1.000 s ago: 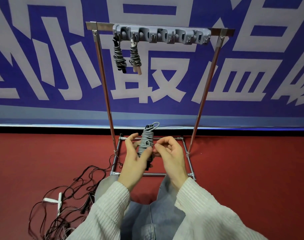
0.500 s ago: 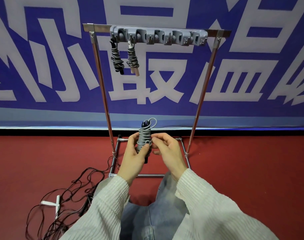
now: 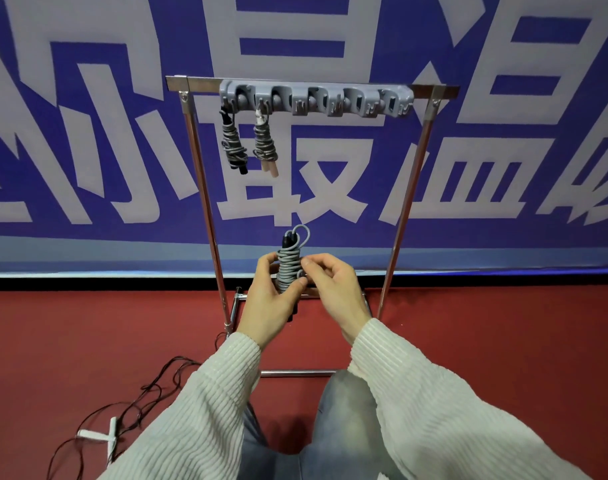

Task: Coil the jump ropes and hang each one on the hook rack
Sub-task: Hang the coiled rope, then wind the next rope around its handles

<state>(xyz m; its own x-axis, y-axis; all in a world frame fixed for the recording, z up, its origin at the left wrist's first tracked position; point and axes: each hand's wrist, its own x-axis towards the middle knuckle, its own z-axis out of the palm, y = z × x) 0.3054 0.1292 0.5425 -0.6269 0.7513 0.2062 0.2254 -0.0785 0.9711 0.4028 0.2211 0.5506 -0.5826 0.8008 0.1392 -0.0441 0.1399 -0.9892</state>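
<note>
Right now you are holding the grey rope bundle (image 3: 289, 268) upright between both hands, just in front of the metal stand (image 3: 205, 188). Your left hand (image 3: 271, 299) is wrapping around the lower part of the bundle, thumb pressing across the coils. Your right hand (image 3: 333, 289) is pinching the bundle's side at 3 o'clock with fingertips pressed together. A small loop and a black handle tip are sticking out at 12 o'clock.

Above, the hook rack (image 3: 316, 100) is carrying two coiled ropes at its left end: a dark one (image 3: 233, 143) and one with pale handles (image 3: 265, 145). The hooks from the middle out to the right end are standing free, and the space between the two posts is lying open under them.

On the red floor (image 3: 87, 341) at 8 o'clock, a tangle of thin cord (image 3: 139, 403) with a white handle (image 3: 98, 434) is lying loose.

Compared with a moment ago, your hands are sitting closer together on the bundle, and the rack is appearing lower in view.
</note>
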